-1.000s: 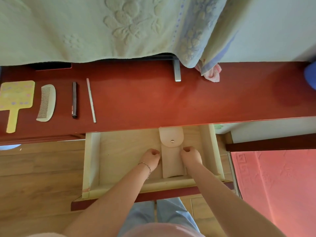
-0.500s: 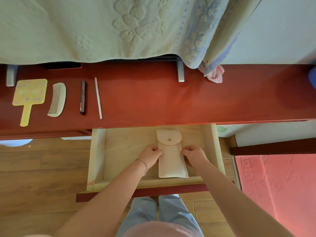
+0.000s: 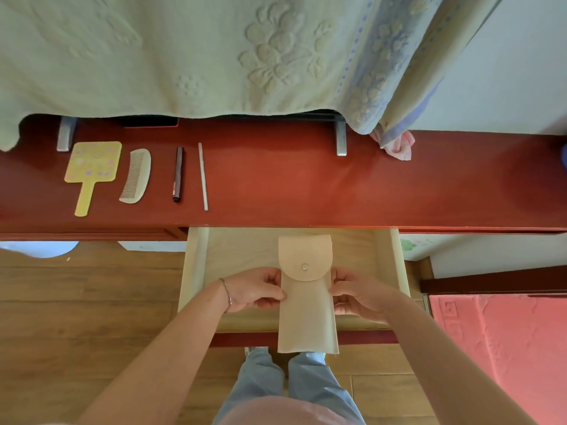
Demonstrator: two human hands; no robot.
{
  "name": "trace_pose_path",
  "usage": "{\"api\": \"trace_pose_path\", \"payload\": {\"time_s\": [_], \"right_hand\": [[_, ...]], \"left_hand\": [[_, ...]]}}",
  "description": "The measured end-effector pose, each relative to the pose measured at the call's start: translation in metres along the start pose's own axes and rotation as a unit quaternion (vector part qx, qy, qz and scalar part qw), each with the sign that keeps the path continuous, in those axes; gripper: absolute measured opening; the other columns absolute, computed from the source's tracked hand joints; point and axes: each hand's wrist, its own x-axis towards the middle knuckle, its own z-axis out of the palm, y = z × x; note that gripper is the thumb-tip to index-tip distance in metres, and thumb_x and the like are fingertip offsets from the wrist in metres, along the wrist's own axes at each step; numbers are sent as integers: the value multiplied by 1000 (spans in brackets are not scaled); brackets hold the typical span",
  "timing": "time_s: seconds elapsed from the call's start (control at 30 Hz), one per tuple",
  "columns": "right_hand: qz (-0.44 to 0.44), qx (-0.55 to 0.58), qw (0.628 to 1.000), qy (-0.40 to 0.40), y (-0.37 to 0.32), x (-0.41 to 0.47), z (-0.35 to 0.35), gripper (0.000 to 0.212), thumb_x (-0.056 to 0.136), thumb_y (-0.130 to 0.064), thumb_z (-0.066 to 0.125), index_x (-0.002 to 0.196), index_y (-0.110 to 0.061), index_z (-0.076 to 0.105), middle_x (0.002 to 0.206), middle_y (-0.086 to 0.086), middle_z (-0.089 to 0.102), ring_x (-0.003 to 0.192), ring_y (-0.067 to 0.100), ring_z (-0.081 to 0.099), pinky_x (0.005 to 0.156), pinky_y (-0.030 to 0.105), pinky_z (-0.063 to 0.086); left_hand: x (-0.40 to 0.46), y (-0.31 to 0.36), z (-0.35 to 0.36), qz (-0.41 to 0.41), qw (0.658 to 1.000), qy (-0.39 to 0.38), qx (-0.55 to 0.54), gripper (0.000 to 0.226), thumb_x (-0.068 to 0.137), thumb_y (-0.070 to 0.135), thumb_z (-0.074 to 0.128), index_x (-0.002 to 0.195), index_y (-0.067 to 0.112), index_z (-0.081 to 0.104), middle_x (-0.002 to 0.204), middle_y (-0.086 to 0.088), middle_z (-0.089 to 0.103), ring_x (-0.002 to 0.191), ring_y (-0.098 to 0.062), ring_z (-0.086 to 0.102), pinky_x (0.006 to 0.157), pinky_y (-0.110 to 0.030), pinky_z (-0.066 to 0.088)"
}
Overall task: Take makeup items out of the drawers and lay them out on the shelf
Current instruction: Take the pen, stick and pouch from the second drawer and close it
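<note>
While both hands pinch the pouch [image 3: 306, 305] above the drawer [image 3: 196, 271], a comb [image 3: 136, 176] lies on the shelf [image 3: 306, 185].

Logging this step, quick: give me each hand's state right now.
Left hand: pinching the left edge of the beige pouch.
Right hand: pinching the pouch's right edge.

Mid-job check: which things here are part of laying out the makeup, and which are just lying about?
Part of the job:
beige pouch, pinched by left hand and right hand
open drawer
red shelf
hand mirror, comb, dark pencil, white stick, already laid out

Lying about:
draped cloth
pink rag
metal brackets
</note>
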Motion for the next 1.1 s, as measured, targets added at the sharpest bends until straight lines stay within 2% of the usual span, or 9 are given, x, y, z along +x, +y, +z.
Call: {"api": "trace_pose_path", "payload": {"time_s": [0.13, 0.27, 0.37, 0.6, 0.8, 0.93, 1.03, 1.1], "right_hand": [[-41, 1, 999, -9, -14, 1, 3, 15, 74, -3, 58, 83, -12, 50, 82, 5, 63, 72, 17, 59, 64, 25, 51], [-74, 0, 997, 15, -35, 6, 5, 20, 87, 7, 47, 83, -12, 49, 81, 6, 58, 69, 16, 54, 62, 24, 48], [-96, -27, 994, 42, -56, 12, 12, 22, 89, 8, 42, 82, -12, 48, 76, 5, 53, 63, 13, 52, 59, 22, 47], [-132, -61, 985, 94, -102, 37, 28, 16, 88, 6, 47, 82, -8, 50, 73, 7, 56, 62, 13, 52, 53, 20, 47], [-133, -77, 974, 168, -137, 70, 39, 11, 86, 5, 52, 83, -5, 56, 81, 12, 65, 68, 18, 62, 60, 23, 53], [-135, -96, 965, 204, -154, 89, 47, 10, 86, 3, 52, 91, -3, 60, 87, 13, 65, 69, 16, 62, 61, 23, 53], [-132, -108, 960, 220, -163, 101, 53, 11, 86, 3, 52, 89, -5, 59, 90, 15, 65, 72, 17, 62, 57, 21, 51], [-130, -109, 956, 239, -167, 108, 55, 13, 86, 3, 50, 86, -6, 59, 91, 15, 65, 74, 19, 62, 60, 22, 52]], "left_hand": [[-11, 15, -6, 44, 999, 10, 6, 19, 89, 3, 53, 77, 17, 48, 75, 4, 55, 63, -5, 53, 60, -12, 47], [-19, 35, -17, 86, 995, 47, -10, 21, 89, 3, 53, 73, 16, 48, 67, 4, 55, 57, -4, 54, 64, -16, 47], [-22, 49, -28, 105, 991, 77, -23, 21, 89, 3, 54, 72, 16, 49, 64, 3, 58, 56, -4, 55, 63, -16, 49], [-21, 72, -61, 126, 974, 188, -2, 15, 87, 4, 55, 76, 13, 52, 69, -2, 61, 63, -10, 56, 61, -15, 51], [-10, 85, -85, 130, 938, 317, 42, 3, 87, 10, 58, 87, 12, 55, 77, 0, 63, 64, -7, 58, 59, -11, 52], [0, 89, -101, 107, 913, 383, 92, 4, 86, 12, 56, 85, 16, 56, 73, 3, 62, 63, -11, 58, 67, -24, 51], [7, 93, -111, 82, 890, 429, 132, 16, 84, 14, 55, 73, 26, 53, 73, 4, 60, 73, -19, 60, 78, -35, 53], [9, 96, -114, 76, 880, 446, 146, 19, 84, 14, 54, 70, 27, 51, 81, 1, 63, 82, -23, 63, 83, -38, 54]]}}
